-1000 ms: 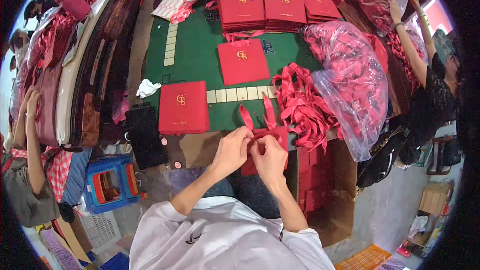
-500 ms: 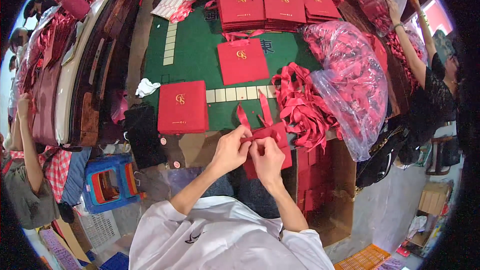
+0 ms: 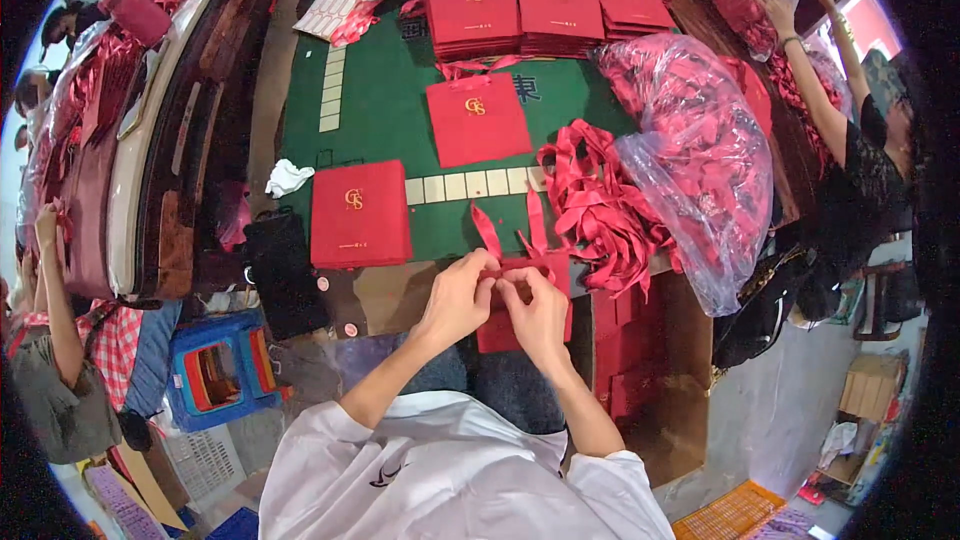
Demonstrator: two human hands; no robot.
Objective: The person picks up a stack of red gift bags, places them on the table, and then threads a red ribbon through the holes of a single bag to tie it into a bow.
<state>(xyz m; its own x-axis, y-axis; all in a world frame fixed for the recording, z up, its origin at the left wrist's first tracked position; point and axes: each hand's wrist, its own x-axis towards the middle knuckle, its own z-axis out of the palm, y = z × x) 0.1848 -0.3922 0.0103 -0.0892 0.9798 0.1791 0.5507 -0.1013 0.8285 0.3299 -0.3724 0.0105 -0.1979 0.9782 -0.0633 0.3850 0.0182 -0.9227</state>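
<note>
A red paper gift bag point(image 3: 497, 337) is held over the table's near edge, under my two hands. My left hand point(image 3: 462, 298) is closed, thumb and fingers pinched at the bag's upper part. Close beside it, my right hand point(image 3: 536, 312) pinches there too, its fingertips almost meeting the left ones. Two ends of red ribbon point(image 3: 486, 231) stick up from the bag beyond my fingers. What exactly lies between the fingertips is hidden. Just right of the bag is a heap of loose red ribbons point(image 3: 598, 230).
A stack of red bags point(image 3: 360, 215) lies at the left, and a finished-looking bag with ribbon point(image 3: 479, 120) farther back. Several bag stacks point(image 3: 474, 15) stand at the far side. A clear plastic sack of ribbons point(image 3: 700, 160) fills the right. A co-worker's arms point(image 3: 815, 80) reach in far right.
The view has shifted slightly. Both hands stay together at the bag, and my right hand's fingers have lifted and spread slightly around their pinch.
</note>
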